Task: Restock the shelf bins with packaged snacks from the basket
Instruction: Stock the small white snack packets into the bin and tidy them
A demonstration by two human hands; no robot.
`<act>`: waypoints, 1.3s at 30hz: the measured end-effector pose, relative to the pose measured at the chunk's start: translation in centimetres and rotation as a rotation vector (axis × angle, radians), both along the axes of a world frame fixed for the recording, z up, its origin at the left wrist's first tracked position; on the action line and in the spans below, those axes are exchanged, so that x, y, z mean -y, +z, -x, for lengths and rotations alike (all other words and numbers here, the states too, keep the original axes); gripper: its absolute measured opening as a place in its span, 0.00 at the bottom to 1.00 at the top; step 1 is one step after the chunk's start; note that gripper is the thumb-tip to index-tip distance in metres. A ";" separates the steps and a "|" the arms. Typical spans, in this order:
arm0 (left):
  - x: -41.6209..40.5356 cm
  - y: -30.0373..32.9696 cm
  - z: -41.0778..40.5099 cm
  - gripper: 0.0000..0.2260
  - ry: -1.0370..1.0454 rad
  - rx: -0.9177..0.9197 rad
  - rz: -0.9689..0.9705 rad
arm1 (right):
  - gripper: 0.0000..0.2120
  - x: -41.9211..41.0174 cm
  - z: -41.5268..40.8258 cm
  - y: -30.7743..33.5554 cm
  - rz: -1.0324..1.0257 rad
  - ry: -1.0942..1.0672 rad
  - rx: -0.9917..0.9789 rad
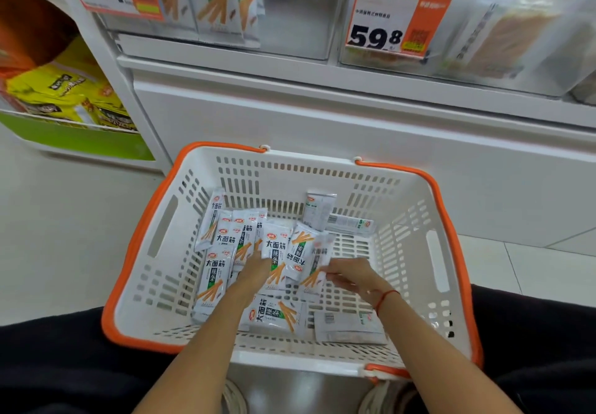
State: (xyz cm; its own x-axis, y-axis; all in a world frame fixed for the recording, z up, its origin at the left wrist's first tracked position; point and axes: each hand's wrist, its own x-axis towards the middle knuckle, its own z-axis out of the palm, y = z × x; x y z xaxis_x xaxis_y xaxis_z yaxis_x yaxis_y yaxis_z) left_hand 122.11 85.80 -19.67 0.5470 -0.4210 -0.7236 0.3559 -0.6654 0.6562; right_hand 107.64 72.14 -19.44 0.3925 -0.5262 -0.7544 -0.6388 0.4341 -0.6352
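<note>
So the person is crouched over a white plastic basket (416, 220) with slotted walls and an orange rim, sitting on the pale tiled floor right in front of the shelf unit. Both hands are down inside it. The left hand (254, 271) has its fingers curled onto a flat white snack packet (274, 252), glossy film with black characters and orange sticks printed on it. The right hand (351, 276) is pinching another packet (317, 262) by its lower edge; that one is blurry, so the print is hard to read. A thin red string bracelet (385, 297) sits on the right wrist.

More of the same slim rectangular packets (213, 281) lie loose across the basket bottom, some overlapping, a couple flipped to the barcode side.

Up top, a clear plastic shelf bin (300, 10) holds matching packets standing upright at its left end. Orange-and-white price tags (396, 23) hang on the bin fronts. The bin to the right (503, 32) has crinkly clear-wrapped packs. Off to the left, yellow bags (64, 91) sit in a green-fronted tray.
</note>
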 end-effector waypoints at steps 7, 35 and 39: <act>0.7 2.9 2.2 0.10 0.003 -0.320 0.172 | 0.05 -1.7 -2.3 1.7 0.331 0.104 0.165; 2.9 1.9 2.7 0.18 0.163 -0.444 0.218 | 0.04 -3.1 -4.0 2.1 0.390 0.067 0.117; 2.6 1.2 2.0 0.25 0.105 -0.475 0.237 | 0.09 -1.9 -3.7 2.8 -0.042 -0.142 0.249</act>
State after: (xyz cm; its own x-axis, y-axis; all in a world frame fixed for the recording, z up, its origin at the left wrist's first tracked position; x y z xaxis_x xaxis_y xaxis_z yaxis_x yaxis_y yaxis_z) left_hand 120.12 83.21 -18.52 0.2311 -0.5631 -0.7934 0.7067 -0.4633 0.5347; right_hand 111.32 74.00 -16.66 0.4930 -0.5593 -0.6665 -0.3960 0.5378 -0.7442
